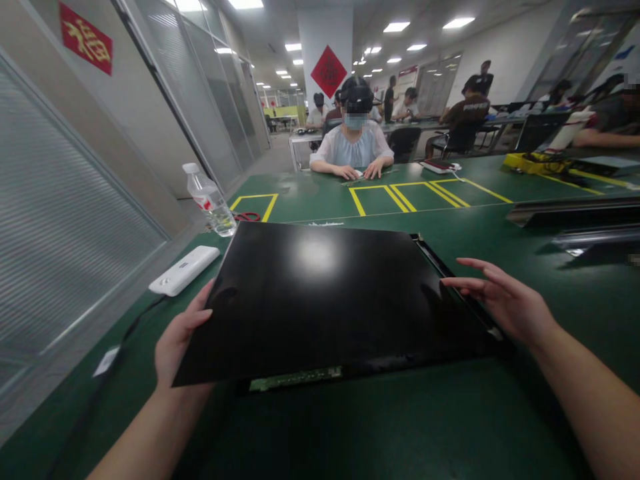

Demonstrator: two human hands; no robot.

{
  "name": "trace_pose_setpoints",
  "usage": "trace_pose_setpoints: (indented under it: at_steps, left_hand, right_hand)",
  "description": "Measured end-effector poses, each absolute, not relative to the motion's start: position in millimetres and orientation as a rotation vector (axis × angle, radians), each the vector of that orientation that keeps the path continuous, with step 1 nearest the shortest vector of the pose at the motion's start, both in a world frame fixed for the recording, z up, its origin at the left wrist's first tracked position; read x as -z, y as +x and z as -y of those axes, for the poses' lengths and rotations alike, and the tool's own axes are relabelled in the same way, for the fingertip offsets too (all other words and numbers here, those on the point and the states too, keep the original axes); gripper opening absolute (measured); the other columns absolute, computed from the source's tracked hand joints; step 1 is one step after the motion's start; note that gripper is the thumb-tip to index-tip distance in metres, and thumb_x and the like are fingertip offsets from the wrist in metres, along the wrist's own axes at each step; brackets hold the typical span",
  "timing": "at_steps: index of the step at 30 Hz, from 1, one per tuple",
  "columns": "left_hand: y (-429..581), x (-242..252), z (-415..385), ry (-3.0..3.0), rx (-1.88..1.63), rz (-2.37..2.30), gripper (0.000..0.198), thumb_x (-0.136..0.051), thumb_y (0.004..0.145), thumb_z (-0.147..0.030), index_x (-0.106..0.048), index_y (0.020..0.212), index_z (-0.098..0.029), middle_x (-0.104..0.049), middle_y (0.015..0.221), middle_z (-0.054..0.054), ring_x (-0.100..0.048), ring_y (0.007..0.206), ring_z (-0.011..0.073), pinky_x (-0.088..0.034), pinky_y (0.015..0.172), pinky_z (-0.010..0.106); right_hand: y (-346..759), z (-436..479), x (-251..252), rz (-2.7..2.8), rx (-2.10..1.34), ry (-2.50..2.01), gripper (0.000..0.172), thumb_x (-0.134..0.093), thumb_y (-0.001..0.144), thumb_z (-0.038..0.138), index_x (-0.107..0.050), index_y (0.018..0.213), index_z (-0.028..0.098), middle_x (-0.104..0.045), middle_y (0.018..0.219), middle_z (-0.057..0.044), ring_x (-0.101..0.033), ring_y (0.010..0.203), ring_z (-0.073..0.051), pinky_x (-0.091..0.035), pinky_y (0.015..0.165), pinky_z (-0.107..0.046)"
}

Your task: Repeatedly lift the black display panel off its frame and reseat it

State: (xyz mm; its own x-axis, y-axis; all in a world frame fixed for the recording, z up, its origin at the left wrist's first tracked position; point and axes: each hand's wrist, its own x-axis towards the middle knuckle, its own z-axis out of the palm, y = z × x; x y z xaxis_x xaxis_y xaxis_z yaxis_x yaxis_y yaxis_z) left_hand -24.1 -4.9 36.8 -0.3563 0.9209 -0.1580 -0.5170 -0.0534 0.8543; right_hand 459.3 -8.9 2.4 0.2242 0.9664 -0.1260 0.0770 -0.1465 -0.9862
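Observation:
A large glossy black display panel (320,300) lies in front of me, its left side raised off the table. My left hand (177,340) grips the panel's left edge, thumb on top and the other fingers partly hidden below. Under the right part runs a dark frame (434,259), and a green circuit board strip (295,379) shows beneath the near edge. Beside the right edge, my right hand (515,303) is open with fingers stretched. One fingertip reaches the panel's edge; whether it presses on it I cannot tell.
On the left stand a water bottle (213,203) and a white power bank (185,270) with a black cable; red-handled scissors (247,217) lie behind. Dark metal strips (580,212) rest at the right. Across the green table (390,427) sits a person (353,143) with both hands on it.

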Motion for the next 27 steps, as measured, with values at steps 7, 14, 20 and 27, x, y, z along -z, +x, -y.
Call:
trace_pose_setpoints:
  at_steps: [7, 14, 20, 27]
  left_hand:
    - [-15, -32, 7, 0.587, -1.582, -1.024, 0.050, -0.074, 0.067, -0.016, -0.079, 0.116, -0.018, -0.083, 0.114, 0.009, -0.078, 0.106, 0.0339, -0.067, 0.087, 0.038]
    - [-11, -37, 11, 0.598, -1.507, -1.081, 0.045, -0.079, 0.069, -0.015, -0.080, 0.114, -0.020, -0.084, 0.109, 0.004, -0.080, 0.098, 0.0282, -0.066, 0.083, 0.030]
    - [-6, -40, 8, 0.656, -1.410, -1.165, 0.052, -0.082, 0.062, -0.017, -0.079, 0.115, -0.019, -0.084, 0.108, 0.005, -0.079, 0.100, 0.0303, -0.066, 0.081, 0.032]
    - [-1, -36, 3, 0.667, -1.358, -1.231, 0.062, -0.080, 0.064, -0.016, -0.075, 0.126, -0.016, -0.083, 0.113, 0.008, -0.079, 0.102, 0.0324, -0.066, 0.080, 0.034]
  right_hand:
    - [465, 5, 3, 1.038, -0.979, -1.568, 0.057, -0.053, 0.084, 0.067, -0.060, 0.126, 0.030, -0.081, 0.102, -0.011, -0.068, 0.092, -0.030, -0.054, 0.088, -0.049]
    - [466, 3, 4, 1.040, -0.977, -1.615, 0.057, -0.054, 0.083, 0.067, -0.060, 0.126, 0.030, -0.081, 0.105, -0.009, -0.067, 0.094, -0.030, -0.053, 0.087, -0.048]
    - [474, 1, 9, 1.098, -0.931, -1.641, 0.053, -0.053, 0.085, 0.068, -0.061, 0.124, 0.032, -0.081, 0.107, -0.008, -0.069, 0.096, -0.032, -0.054, 0.083, -0.050]
    - [482, -3, 15, 1.091, -0.890, -1.673, 0.053, -0.053, 0.085, 0.068, -0.062, 0.123, 0.031, -0.081, 0.108, -0.008, -0.070, 0.100, -0.033, -0.053, 0.081, -0.050]
